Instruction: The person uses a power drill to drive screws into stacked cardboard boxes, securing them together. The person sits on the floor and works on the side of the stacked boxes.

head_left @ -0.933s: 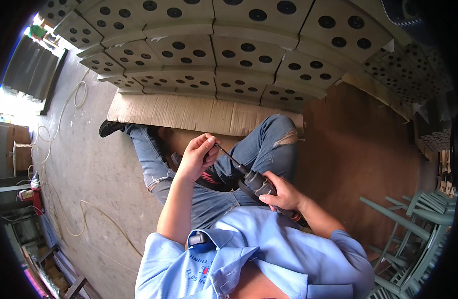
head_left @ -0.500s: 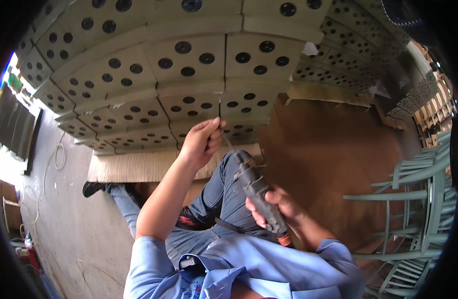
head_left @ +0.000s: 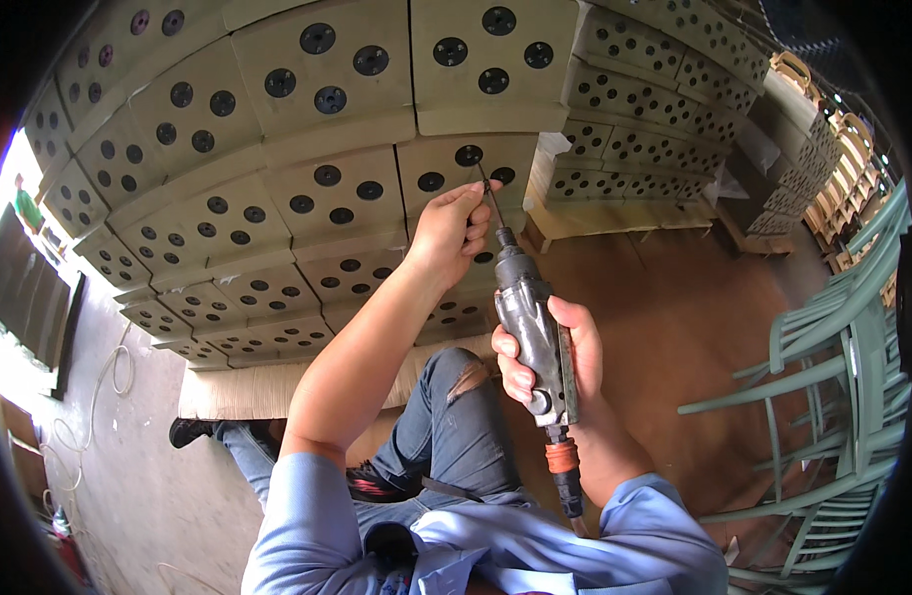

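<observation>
My right hand point(head_left: 585, 362) is wrapped round the dark body of an air screwdriver point(head_left: 525, 307), which has an orange hose coupling point(head_left: 562, 457) at its back end. A long thin bit point(head_left: 503, 215) runs from its nose up toward a stacked tan block point(head_left: 438, 154). Pinching near the bit's front end is my left hand point(head_left: 446, 233); any small screw between the fingertips is too small to make out. The bit's tip is at or close to the edge of a black round disc point(head_left: 469, 156) on the block's face.
More tan blocks with black discs rise in a stack point(head_left: 322, 94) ahead and to the left. A second stack point(head_left: 654, 129) stands farther right. Green chair frames point(head_left: 852, 397) crowd the right side. A thin hose point(head_left: 76, 436) loops over the floor at left. Cardboard point(head_left: 247, 392) lies beneath the stack.
Both hands and the screwdriver have moved up, from a lower row to a disc higher on the stack. The screwdriver now stands more upright, and the view has shifted.
</observation>
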The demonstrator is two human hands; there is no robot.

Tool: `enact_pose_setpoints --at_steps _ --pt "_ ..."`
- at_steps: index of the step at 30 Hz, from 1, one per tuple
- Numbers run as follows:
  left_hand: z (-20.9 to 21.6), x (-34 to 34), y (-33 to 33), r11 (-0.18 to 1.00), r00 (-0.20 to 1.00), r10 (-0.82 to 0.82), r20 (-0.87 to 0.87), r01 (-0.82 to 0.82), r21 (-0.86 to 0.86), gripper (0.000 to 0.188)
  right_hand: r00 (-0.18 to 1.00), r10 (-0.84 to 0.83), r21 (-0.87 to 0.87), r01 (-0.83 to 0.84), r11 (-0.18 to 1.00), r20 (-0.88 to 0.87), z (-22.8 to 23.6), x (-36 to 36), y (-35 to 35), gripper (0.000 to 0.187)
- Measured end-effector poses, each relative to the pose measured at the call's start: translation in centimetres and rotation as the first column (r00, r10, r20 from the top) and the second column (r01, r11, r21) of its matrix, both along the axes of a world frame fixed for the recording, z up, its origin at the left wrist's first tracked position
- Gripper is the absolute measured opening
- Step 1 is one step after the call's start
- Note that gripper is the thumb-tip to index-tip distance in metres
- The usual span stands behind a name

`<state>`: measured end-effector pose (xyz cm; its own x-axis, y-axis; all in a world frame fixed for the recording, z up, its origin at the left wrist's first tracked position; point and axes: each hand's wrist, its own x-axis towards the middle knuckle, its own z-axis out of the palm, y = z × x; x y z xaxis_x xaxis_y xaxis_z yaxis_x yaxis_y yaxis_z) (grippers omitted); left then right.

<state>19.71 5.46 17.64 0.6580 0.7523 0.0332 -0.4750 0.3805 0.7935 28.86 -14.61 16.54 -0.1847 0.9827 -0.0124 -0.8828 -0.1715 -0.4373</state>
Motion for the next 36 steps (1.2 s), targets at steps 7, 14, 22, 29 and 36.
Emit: enact_pose_setpoints --at_steps 7,14,22,29,36 --pt "0.2 0.3 0.8 1.0 1.0 0.031 -0.003 -0.031 0.001 0.025 0.999 -0.004 0.027 0.002 1.0 0.054 1.1 -0.3 0.9 0.043" --pt "0.1 0.5 0.8 0.999 0.999 0.033 0.009 -0.033 -0.003 0.026 1.0 0.007 0.019 -0.007 1.0 0.005 1.3 -0.4 1.0 0.042" --pt "0.0 0.6 0.7 0.998 0.999 0.05 0.008 -0.05 -0.025 0.027 0.999 -0.03 -0.03 0.029 0.999 -0.015 1.5 -0.8 0.9 0.054" --pt "0.1 0.6 0.7 0.998 0.998 0.057 0.014 -0.057 -0.025 0.026 1.0 0.001 0.007 -0.001 1.0 0.011 2.0 -0.9 0.9 0.042" --pt "0.1 0.6 0.6 0.998 0.998 0.058 0.018 -0.057 -0.041 0.026 0.999 -0.017 -0.001 0.017 1.0 0.035 1.9 -0.9 0.9 0.042"
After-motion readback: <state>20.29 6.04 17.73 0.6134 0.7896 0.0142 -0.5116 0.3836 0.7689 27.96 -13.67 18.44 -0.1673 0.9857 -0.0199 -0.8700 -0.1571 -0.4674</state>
